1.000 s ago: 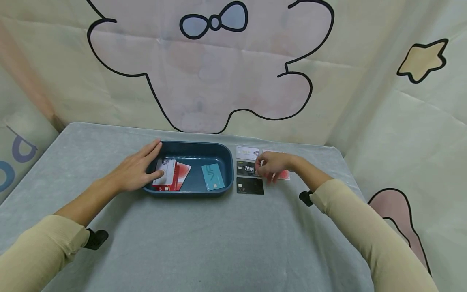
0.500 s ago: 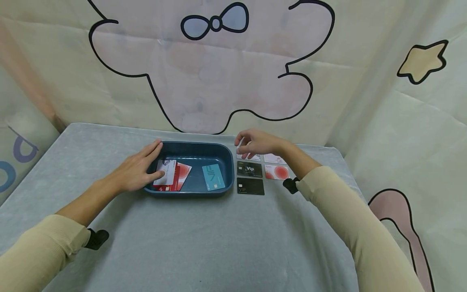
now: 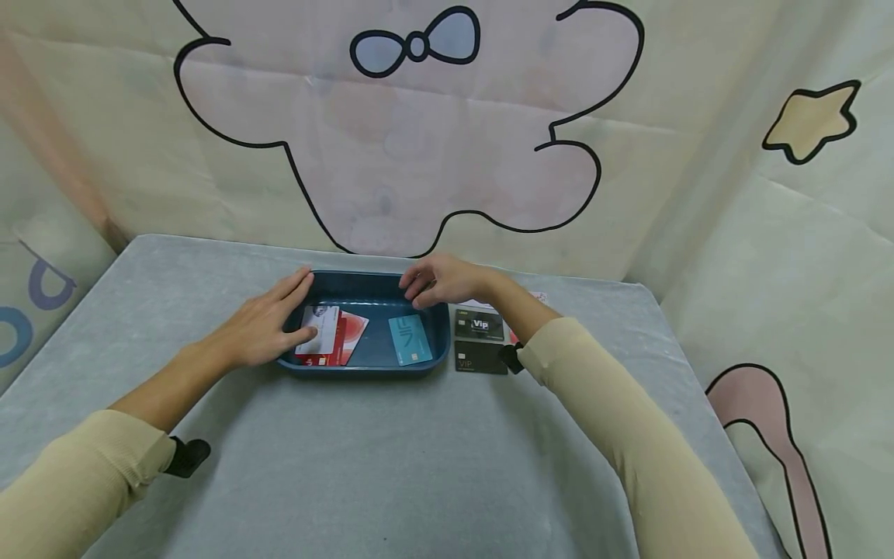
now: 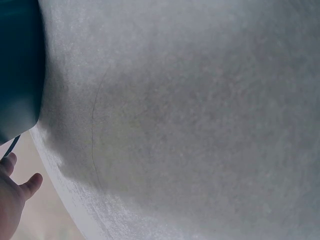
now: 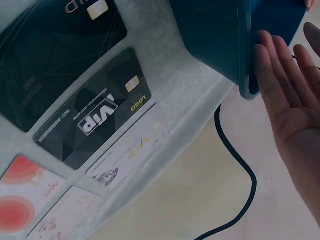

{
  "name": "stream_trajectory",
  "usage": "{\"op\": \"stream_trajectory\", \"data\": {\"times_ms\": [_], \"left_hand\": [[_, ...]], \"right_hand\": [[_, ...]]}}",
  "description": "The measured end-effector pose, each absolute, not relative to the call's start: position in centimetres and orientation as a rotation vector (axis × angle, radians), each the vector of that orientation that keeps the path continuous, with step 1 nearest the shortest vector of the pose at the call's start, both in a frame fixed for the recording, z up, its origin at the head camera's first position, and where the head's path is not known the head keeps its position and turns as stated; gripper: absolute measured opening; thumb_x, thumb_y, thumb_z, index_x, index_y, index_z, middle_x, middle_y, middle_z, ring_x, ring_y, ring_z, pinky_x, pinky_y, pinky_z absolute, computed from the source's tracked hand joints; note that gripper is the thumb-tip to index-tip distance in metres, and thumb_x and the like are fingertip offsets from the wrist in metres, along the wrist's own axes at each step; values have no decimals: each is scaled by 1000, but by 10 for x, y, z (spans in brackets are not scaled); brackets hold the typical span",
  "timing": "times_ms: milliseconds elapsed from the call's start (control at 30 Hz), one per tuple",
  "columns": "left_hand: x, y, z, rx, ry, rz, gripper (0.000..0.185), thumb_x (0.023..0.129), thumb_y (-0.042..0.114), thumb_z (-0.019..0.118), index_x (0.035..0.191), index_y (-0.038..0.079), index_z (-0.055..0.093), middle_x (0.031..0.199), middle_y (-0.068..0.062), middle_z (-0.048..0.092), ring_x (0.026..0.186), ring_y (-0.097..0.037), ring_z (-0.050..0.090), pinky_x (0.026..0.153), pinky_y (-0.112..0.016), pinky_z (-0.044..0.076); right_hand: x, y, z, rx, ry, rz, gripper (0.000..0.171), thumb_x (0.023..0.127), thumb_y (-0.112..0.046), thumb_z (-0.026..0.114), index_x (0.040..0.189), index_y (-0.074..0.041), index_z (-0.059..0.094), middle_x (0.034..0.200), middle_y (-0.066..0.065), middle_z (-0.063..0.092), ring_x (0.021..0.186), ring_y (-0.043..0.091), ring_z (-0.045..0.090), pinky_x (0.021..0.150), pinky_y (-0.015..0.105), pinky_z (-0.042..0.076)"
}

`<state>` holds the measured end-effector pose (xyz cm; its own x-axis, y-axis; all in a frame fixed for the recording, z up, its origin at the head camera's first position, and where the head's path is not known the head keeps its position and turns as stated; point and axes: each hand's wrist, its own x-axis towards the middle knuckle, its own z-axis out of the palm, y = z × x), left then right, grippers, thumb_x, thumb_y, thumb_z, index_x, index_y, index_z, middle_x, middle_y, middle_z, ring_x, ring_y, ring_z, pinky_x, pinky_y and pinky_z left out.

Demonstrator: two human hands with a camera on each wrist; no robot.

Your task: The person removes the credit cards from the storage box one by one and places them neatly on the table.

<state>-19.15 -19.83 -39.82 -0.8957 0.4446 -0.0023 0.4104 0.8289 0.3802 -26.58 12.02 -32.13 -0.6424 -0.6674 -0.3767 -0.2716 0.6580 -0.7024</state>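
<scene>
A dark blue tray (image 3: 363, 371) stands on the cloth. My left hand (image 3: 261, 322) rests at its left end, fingers fairly straight along the rim and thumb over the inside. Under that thumb lie a white card (image 3: 321, 332), a red card (image 3: 339, 341) and a card with a red circle (image 3: 355, 334). A teal VIP card (image 3: 410, 339) lies on the tray's right side. Over the right rim is my right hand (image 3: 443, 281); the right wrist view shows its fingers (image 5: 282, 75) extended beside the rim, with nothing seen in them.
Right of the tray lie two black VIP cards (image 3: 479, 324), a white VIP card (image 5: 130, 145), a red-circle card (image 5: 25, 195) and a pale card (image 5: 65, 215). Grey cloth (image 3: 335, 458) covers the table. A printed curtain (image 3: 419, 155) hangs behind its back edge.
My right hand has moved left from over the cards, past the upper white card, to the tray's right rim. The left hand has stayed at the left end.
</scene>
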Motion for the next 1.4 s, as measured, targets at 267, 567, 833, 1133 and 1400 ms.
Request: {"op": "stream_trajectory", "data": {"times_ms": [267,567,833,1133,1400], "left_hand": [[-192,-197,-398,685,2915,573,90,94,42,61,158,0,13,166,-18,8,148,-43,18,110,-69,25],[-192,-198,-397,689,2918,563,90,95,42,60,158,0,13,166,-18,8,148,-43,18,110,-69,25],[-192,-198,-397,695,2919,564,90,95,42,60,158,-1,13,165,-19,9,148,-43,18,110,-68,26],[-192,-196,-396,690,2913,571,89,95,42,60,158,0,13,166,-18,8,148,-42,18,110,-69,26],[-191,-197,-396,690,2915,573,89,95,41,61,158,-1,14,165,-19,9,148,-43,19,110,-68,25]], "right_hand": [[-272,106,-326,-673,2199,-699,47,93,-6,67,137,1,53,130,16,63,118,20,60,102,34,48],[-276,90,-329,-651,2171,-533,51,90,-4,70,139,-2,53,135,14,60,124,22,57,106,36,45],[-278,81,-333,-633,2161,-427,47,88,-3,71,133,-4,57,133,12,61,121,23,57,109,37,42],[-277,78,-336,-631,2190,-380,48,88,-6,74,132,-7,57,130,10,60,118,22,56,107,37,43],[-273,76,-339,-655,2214,-314,52,87,-11,75,135,-12,56,130,11,58,116,22,54,105,39,44]]}}
